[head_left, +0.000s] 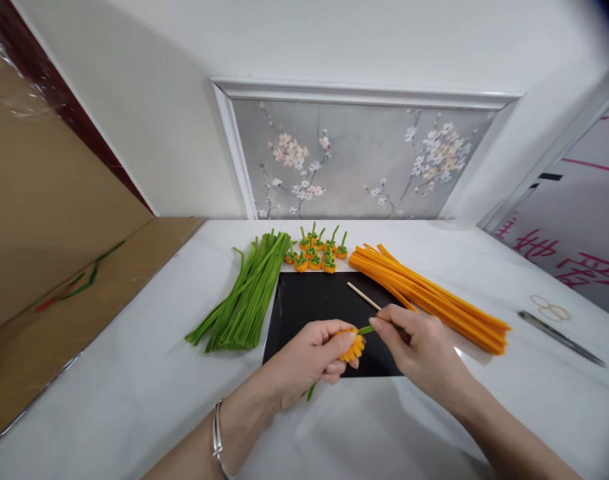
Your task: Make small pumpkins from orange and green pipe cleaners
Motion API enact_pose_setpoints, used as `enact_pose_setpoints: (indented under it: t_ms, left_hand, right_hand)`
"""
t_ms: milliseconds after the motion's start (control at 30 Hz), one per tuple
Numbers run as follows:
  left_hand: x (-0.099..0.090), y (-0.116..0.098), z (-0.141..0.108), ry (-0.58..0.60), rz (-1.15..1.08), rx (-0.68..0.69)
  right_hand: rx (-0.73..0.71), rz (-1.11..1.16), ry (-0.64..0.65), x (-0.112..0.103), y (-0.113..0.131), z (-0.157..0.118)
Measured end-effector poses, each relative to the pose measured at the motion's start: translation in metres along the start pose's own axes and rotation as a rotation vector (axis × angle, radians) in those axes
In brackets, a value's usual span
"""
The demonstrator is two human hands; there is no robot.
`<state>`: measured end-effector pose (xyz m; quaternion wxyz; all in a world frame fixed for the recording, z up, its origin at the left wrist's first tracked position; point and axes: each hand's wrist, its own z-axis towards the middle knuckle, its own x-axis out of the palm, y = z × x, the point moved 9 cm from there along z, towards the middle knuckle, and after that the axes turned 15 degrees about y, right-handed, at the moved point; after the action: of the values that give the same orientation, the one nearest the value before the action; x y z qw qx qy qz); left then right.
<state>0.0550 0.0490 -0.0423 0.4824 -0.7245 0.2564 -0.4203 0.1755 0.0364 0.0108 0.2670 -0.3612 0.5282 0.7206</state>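
Note:
My left hand is closed around a small ribbed orange pipe-cleaner pumpkin, over the near part of a black mat. From the pumpkin a green pipe cleaner runs to the right, and its end is pinched between thumb and finger of my right hand. Another bit of green pokes out below my left hand. A thin wooden stick reaches from my right hand over the mat; whether the hand grips it is unclear. Behind the mat stand several similar orange pumpkins with green stems.
Left of the mat lies a bundle of green pipe cleaners; on the right, an orange bundle. Farther right are tweezers and rubber bands. A cardboard box borders the white table at left. A wall rises behind.

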Motion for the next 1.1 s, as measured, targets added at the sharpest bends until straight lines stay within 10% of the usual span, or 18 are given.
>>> enact_pose_setpoints:
  t_ms: [500,700,1100]
  left_hand:
    - [-0.015,-0.011,-0.005,-0.163,0.188,0.094]
    - [-0.012,0.007,-0.001,-0.11,-0.122,0.0]
    - [-0.021,0.001,-0.004,-0.274,0.088,-0.012]
  right_hand:
    - [-0.11,0.135,0.197,0.022,0.005,0.007]
    - [-0.15,0.109,0.142,0.027,0.012,0.006]
    - [-0.11,-0.089,0.138,0.022,0.021,-0.001]
